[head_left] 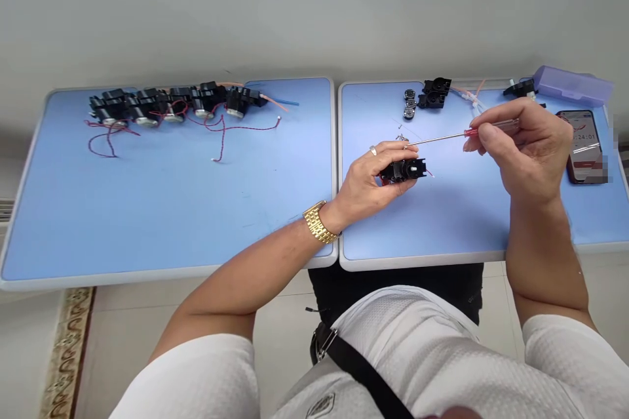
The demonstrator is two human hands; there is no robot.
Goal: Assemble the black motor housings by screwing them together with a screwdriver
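Note:
My left hand [373, 176] is wrapped round a small black motor unit [410, 170], which has a white shaft on its face and a red wire end at its right. In my right hand [528, 147] is a screwdriver [442, 139] with a clear and red handle. Its thin shank points left, and the tip is by the fingertips of my left hand. Several small screws [401, 138] lie on the table just beyond those fingers; whether the tip carries one is too small to tell.
Several black motor units [171, 104] with red wires stand along the left table's back. Behind my hands are round black parts [409, 104], black housings [435, 92] and thin tubes [474, 101]. A purple case [572, 86] and a phone [584, 143] lie at right. A gap [337, 163] separates the tables.

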